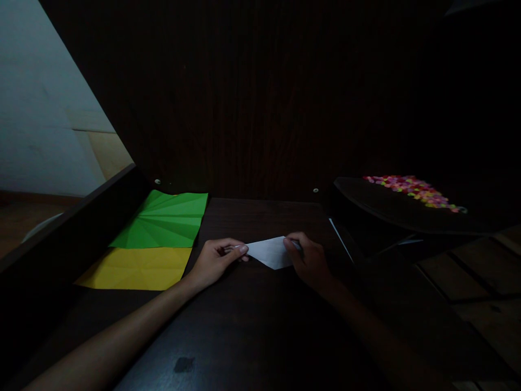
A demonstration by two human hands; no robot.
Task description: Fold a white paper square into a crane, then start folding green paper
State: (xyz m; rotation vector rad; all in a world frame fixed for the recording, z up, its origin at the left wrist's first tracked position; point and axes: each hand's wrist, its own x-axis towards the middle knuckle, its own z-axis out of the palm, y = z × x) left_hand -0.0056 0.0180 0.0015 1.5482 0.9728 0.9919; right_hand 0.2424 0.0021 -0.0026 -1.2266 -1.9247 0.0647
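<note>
My left hand (214,262) pinches the left tip of a folded white paper (271,251), thumb and forefinger pressed together on it. My right hand (308,259) grips the paper's right end, fingers curled over the top edge and closed on it. The paper lies low over the dark surface (244,326), about in the middle of it, shaped like a flat wedge with its point toward me; whether it rests on the wood or hovers just above I cannot tell in this dim light. To the left, a creased green sheet (165,220) lies at the far side, and a yellow sheet (138,267) lies just nearer, their edges meeting. Far right, a heap of small multicoloured pieces (413,190) sits on a dark raised tray (378,209).
</note>
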